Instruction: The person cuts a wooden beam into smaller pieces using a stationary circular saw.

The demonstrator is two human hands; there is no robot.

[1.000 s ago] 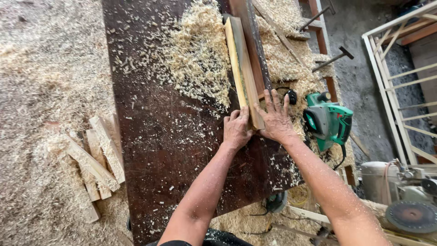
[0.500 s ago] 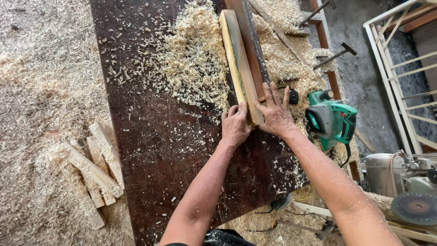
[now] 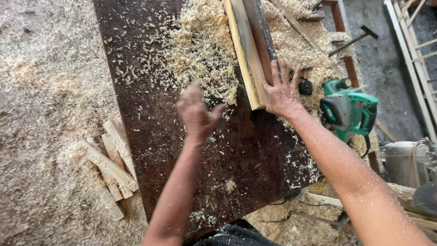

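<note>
A pale wooden plank (image 3: 246, 54) stands on edge on a dark workbench (image 3: 154, 136), running away from me beside a darker board (image 3: 259, 36). My right hand (image 3: 283, 91) lies flat against the near end of the plank and the darker board, fingers spread. My left hand (image 3: 196, 111) is lifted off the wood, blurred, fingers loosely apart and holding nothing, over the bench left of the plank. Wood shavings (image 3: 200, 45) are heaped on the bench left of the plank.
A green electric planer (image 3: 350, 109) sits right of my right hand. A hammer (image 3: 355, 38) lies at the far right. Offcut wood strips (image 3: 111, 164) lie on the sawdust-covered floor at left. A white frame (image 3: 414, 50) stands far right.
My left hand has let go of the plank's near end and swung left and up. My right hand stays on the plank. The view has shifted slightly.
</note>
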